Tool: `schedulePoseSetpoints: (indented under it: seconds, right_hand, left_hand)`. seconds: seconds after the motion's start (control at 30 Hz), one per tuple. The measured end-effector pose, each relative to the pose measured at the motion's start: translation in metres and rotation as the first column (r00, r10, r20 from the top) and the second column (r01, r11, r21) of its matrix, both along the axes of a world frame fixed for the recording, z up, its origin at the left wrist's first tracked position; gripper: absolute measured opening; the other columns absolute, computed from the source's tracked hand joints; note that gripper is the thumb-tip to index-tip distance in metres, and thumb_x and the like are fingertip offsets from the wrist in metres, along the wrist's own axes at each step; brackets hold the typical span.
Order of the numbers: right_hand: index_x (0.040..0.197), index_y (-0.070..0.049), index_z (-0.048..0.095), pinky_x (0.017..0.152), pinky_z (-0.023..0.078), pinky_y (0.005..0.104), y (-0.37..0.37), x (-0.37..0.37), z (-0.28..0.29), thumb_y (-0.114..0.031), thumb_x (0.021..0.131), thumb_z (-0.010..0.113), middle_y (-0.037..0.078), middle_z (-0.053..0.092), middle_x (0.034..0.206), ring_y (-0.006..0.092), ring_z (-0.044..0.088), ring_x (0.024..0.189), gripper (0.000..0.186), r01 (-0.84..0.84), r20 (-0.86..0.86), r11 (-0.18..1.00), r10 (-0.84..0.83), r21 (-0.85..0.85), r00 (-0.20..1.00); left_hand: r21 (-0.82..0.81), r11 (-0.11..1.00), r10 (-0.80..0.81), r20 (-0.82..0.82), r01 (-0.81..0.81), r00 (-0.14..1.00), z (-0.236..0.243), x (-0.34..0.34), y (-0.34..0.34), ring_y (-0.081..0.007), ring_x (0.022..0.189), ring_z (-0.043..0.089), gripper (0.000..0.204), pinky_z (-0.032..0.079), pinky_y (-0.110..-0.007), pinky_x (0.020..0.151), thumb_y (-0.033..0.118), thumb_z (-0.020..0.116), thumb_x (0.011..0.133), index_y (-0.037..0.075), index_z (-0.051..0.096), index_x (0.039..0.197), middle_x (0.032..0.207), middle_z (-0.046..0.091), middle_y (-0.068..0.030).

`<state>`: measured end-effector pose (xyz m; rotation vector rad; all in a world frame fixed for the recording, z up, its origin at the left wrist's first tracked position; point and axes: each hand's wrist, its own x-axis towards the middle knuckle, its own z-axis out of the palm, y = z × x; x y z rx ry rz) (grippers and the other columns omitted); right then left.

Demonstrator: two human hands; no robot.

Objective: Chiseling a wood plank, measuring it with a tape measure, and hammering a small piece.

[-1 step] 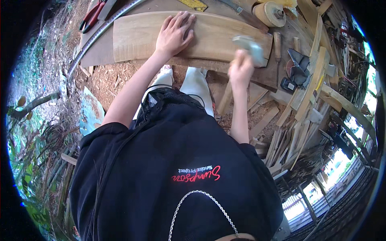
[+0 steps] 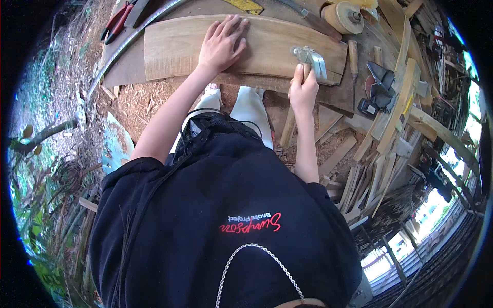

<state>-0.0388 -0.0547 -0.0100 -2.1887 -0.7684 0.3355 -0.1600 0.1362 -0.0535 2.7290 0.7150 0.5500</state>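
A long, gently curved plank (image 2: 174, 49) of pale, smooth-faced wood lies across the near edge of the counter (image 2: 359, 92), its long axis running left to right in front of the person, its near edge overhanging a floor strewn with sawdust and chips (image 2: 138, 100). The left hand (image 2: 222, 43) lies flat on the middle of the plank, fingers spread, palm down, gripping nothing. The right hand (image 2: 303, 92) is closed round a straight wooden handle, clamped on a hammer (image 2: 310, 61) whose dull metal head hangs just over the plank's right end; whether it touches the wood cannot be told. The hands are well apart, the right nearer the plank's right end, the left bearing on its centre. Offcuts and slats of rough timber (image 2: 380, 169) pile up below the counter's right edge. A dark, angular power tool (image 2: 377, 90) sits near the counter's right edge, beside a wooden-handled chisel (image 2: 353, 56). A round, cream-coloured wooden wheel (image 2: 341, 16) rests at the far edge. Red-handled pliers (image 2: 119, 18) lie at the far left corner, next to a thin curved metal strip (image 2: 128, 43) running along the left edge. The person wears a black hooded top, with a metal chain (image 2: 257, 251) hanging at the chest
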Motion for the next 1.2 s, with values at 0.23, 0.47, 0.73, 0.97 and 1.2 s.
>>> schedulePoseSetpoints:
  seconds: [0.23, 0.47, 0.73, 0.97, 1.2]
  right_hand:
    - [0.081, -0.005, 0.045, 0.032, 0.036, 0.0255, 0.002, 0.002, 0.027, -0.017, 0.093, 0.041, 0.006, 0.049, 0.055, 0.0078, 0.048, 0.041, 0.018, 0.104, -0.144, 0.940, -0.060, 0.325, 0.988]
    - [0.077, -0.002, 0.045, 0.031, 0.033, 0.0249, 0.000, 0.014, 0.010, -0.019, 0.093, 0.040, 0.003, 0.047, 0.051, 0.0085, 0.043, 0.036, 0.024, 0.060, 0.155, 0.964, -0.103, 0.257, 0.982]
    - [0.085, -0.002, 0.048, 0.033, 0.034, 0.0256, -0.004, 0.017, -0.003, -0.023, 0.092, 0.043, 0.005, 0.046, 0.051, 0.0095, 0.043, 0.035, 0.023, -0.004, 0.120, 0.999, -0.002, 0.052, 0.993]
    - [0.083, -0.001, 0.049, 0.034, 0.034, 0.0257, -0.008, 0.010, 0.002, -0.023, 0.092, 0.043, 0.007, 0.051, 0.054, 0.0097, 0.047, 0.040, 0.024, -0.013, 0.227, 1.000, 0.011, 0.010, 0.974]
    - [0.082, 0.000, 0.049, 0.037, 0.038, 0.0339, -0.005, 0.014, 0.002, -0.024, 0.091, 0.045, 0.011, 0.053, 0.052, 0.0182, 0.053, 0.041, 0.026, -0.035, 0.302, 0.998, 0.017, 0.054, 0.953]
  left_hand:
    - [0.001, 1.000, 0.009, -0.001, -0.009, 1.000, 0.001, -0.002, 0.001, -0.0203, 0.123, 0.034, 0.047, 0.023, -0.038, 0.104, 0.030, 0.045, 0.083, 0.015, 0.042, 0.128, 0.129, 0.041, -0.0070]
    - [0.022, 1.000, -0.006, 0.002, 0.006, 1.000, -0.003, 0.001, 0.003, -0.0204, 0.122, 0.035, 0.047, 0.024, -0.037, 0.103, 0.030, 0.044, 0.084, 0.015, 0.041, 0.128, 0.129, 0.041, -0.0076]
    - [0.006, 1.000, 0.003, -0.014, -0.003, 1.000, -0.003, 0.002, 0.006, -0.0206, 0.123, 0.034, 0.047, 0.023, -0.037, 0.104, 0.030, 0.043, 0.084, 0.016, 0.040, 0.129, 0.130, 0.040, -0.0072]
    - [0.003, 1.000, 0.003, -0.014, -0.003, 1.000, -0.004, -0.002, -0.001, -0.0208, 0.123, 0.034, 0.047, 0.023, -0.037, 0.104, 0.030, 0.043, 0.084, 0.016, 0.040, 0.129, 0.130, 0.040, -0.0073]
    - [0.043, 0.999, -0.002, -0.016, 0.003, 1.000, -0.003, -0.001, 0.002, -0.0208, 0.123, 0.035, 0.047, 0.023, -0.037, 0.104, 0.030, 0.043, 0.084, 0.016, 0.040, 0.129, 0.129, 0.041, -0.0072]
